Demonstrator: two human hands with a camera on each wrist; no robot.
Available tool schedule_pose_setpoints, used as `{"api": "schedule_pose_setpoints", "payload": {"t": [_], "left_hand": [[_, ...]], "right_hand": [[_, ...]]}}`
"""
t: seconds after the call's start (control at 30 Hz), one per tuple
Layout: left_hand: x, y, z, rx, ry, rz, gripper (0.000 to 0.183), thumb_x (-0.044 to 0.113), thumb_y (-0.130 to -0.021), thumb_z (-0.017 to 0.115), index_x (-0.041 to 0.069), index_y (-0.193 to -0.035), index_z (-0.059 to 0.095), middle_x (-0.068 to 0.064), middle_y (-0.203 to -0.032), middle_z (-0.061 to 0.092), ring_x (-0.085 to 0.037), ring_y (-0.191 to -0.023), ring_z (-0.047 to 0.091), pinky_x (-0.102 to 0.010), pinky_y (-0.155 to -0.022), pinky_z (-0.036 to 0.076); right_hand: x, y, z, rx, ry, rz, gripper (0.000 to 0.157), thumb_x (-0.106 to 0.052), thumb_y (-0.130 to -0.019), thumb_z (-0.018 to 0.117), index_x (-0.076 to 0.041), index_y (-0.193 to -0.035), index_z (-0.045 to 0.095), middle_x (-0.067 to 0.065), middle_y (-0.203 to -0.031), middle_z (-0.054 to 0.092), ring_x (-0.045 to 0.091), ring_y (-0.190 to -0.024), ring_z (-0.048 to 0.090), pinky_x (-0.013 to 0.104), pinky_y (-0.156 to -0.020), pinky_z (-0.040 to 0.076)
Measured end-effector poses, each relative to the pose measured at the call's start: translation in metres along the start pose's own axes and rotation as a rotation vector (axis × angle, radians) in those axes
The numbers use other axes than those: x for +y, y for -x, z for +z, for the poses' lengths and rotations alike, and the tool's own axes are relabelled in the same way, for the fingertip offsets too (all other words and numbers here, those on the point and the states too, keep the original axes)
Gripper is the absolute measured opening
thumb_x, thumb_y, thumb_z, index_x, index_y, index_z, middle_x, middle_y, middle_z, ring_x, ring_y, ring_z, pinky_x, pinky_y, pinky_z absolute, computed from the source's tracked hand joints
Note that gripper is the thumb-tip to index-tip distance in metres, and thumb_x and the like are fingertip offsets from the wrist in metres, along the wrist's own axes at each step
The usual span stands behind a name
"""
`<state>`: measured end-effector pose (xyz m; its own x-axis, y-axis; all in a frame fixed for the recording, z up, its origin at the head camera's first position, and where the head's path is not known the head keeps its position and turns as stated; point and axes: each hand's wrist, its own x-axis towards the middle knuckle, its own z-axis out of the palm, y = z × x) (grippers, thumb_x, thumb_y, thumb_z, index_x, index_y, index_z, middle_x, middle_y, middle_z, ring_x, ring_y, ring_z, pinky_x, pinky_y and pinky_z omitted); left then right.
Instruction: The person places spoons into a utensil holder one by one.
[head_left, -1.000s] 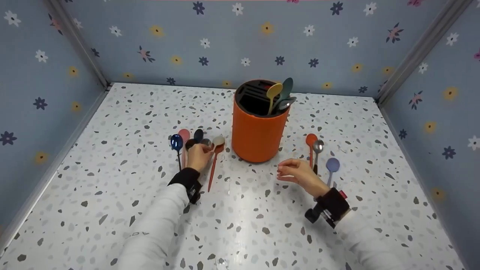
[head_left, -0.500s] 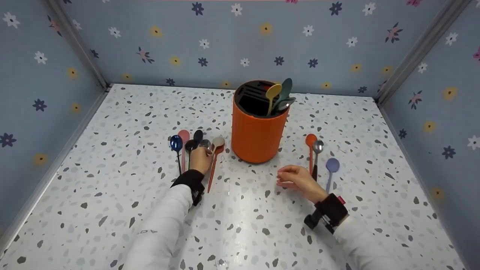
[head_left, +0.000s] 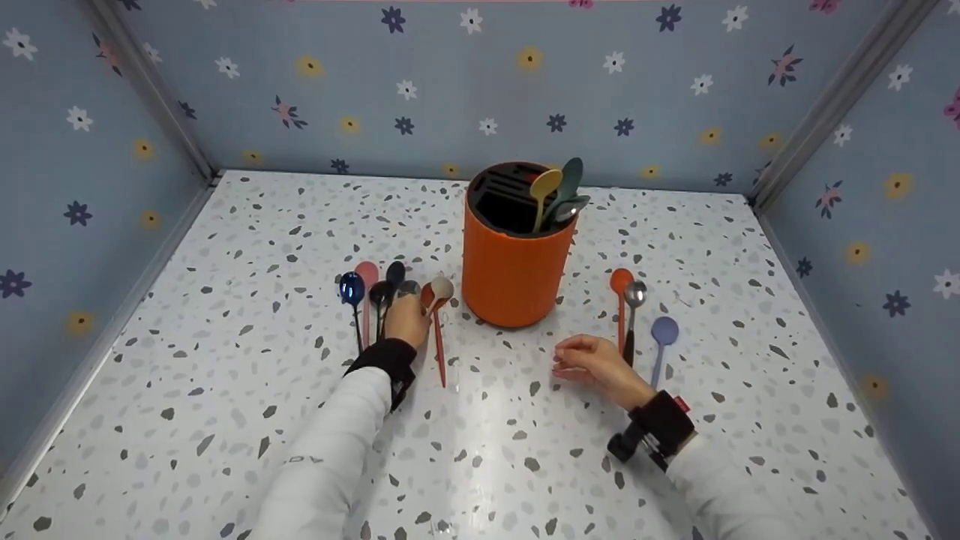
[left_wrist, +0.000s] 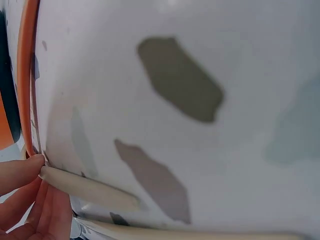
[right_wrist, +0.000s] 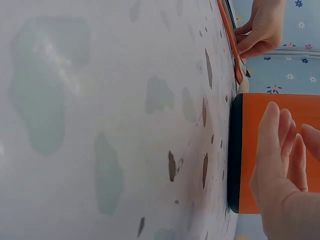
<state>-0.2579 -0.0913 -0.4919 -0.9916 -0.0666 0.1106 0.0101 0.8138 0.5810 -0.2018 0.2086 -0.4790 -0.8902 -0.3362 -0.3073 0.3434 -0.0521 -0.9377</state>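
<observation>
My left hand (head_left: 407,321) pinches a cream spoon (head_left: 442,288) by its handle; the left wrist view shows the thumb and fingers on that handle (left_wrist: 90,189). The cream bowl overlaps a red-orange spoon (head_left: 441,356) lying on the table. Close by on the left lie a shiny blue spoon (head_left: 352,288), a pink spoon (head_left: 367,271), a black spoon (head_left: 380,292), a dark navy spoon (head_left: 396,273) and a silver spoon (head_left: 409,288), their handles partly hidden by the hand. My right hand (head_left: 600,365) hovers with relaxed fingers, holding nothing, left of an orange spoon (head_left: 621,282).
An orange utensil holder (head_left: 514,281) with a black slotted top stands mid-table. In it are a yellow spoon (head_left: 545,184), a green spoon (head_left: 571,176) and a silver spoon (head_left: 571,208). At right lie a dark-handled silver spoon (head_left: 635,293) and a lilac spoon (head_left: 664,330). Flowered walls enclose the table.
My left hand has come slightly nearer and to the right. The red-orange spoon's handle end has swung right, and its bowl now shows left of the cream one. My right hand has lowered slightly.
</observation>
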Motion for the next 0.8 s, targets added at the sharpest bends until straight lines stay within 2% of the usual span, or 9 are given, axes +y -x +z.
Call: {"api": "schedule_pose_setpoints", "payload": {"t": [0.17, 0.3, 0.53, 0.63, 0.8], "left_hand": [[-0.001, 0.0, -0.003, -0.006, 0.033, -0.019, 0.005, -0.002, -0.073, 0.065, -0.007, -0.072, 0.064, -0.02, -0.073, 0.063, -0.035, -0.072, 0.06, -0.044, -0.068, 0.049], [-0.002, -0.001, -0.008, -0.013, 0.091, -0.049, 0.007, -0.001, -0.076, 0.062, -0.007, -0.076, 0.065, -0.02, -0.077, 0.064, -0.034, -0.075, 0.06, -0.042, -0.069, 0.05], [0.003, -0.002, -0.023, -0.016, 0.218, -0.081, 0.012, 0.001, -0.075, 0.063, -0.007, -0.081, 0.067, -0.021, -0.083, 0.065, -0.031, -0.077, 0.06, -0.038, -0.072, 0.05], [0.005, -0.001, -0.026, -0.028, 0.271, -0.088, 0.012, 0.003, -0.075, 0.064, -0.007, -0.082, 0.067, -0.02, -0.082, 0.065, -0.027, -0.072, 0.06, -0.033, -0.067, 0.051], [0.011, 0.003, -0.03, -0.079, 0.394, -0.129, 0.015, 0.004, -0.078, 0.063, -0.007, -0.088, 0.067, -0.02, -0.083, 0.065, -0.016, -0.061, 0.059, -0.023, -0.056, 0.053]], "right_hand": [[0.002, -0.001, -0.001, -0.012, -0.024, 0.022, 0.021, 0.0, -0.086, 0.053, 0.01, -0.105, 0.05, 0.007, -0.086, 0.059, 0.017, -0.082, 0.06, 0.038, -0.088, 0.047], [0.003, -0.002, -0.002, -0.018, -0.025, 0.027, 0.017, 0.002, -0.087, 0.051, 0.008, -0.103, 0.052, 0.007, -0.087, 0.059, 0.017, -0.082, 0.06, 0.039, -0.088, 0.047], [0.002, -0.001, 0.002, -0.009, -0.027, 0.052, 0.027, -0.003, -0.086, 0.054, 0.011, -0.108, 0.048, 0.006, -0.086, 0.059, 0.016, -0.081, 0.061, 0.036, -0.085, 0.049], [0.002, 0.0, 0.004, -0.019, -0.023, 0.058, 0.028, -0.003, -0.087, 0.054, 0.012, -0.109, 0.047, 0.006, -0.086, 0.059, 0.016, -0.082, 0.06, 0.036, -0.086, 0.048], [-0.006, 0.004, 0.012, -0.032, -0.012, 0.069, 0.014, 0.0, -0.086, 0.052, 0.004, -0.1, 0.055, 0.007, -0.085, 0.059, 0.018, -0.083, 0.059, 0.039, -0.089, 0.046]]}}
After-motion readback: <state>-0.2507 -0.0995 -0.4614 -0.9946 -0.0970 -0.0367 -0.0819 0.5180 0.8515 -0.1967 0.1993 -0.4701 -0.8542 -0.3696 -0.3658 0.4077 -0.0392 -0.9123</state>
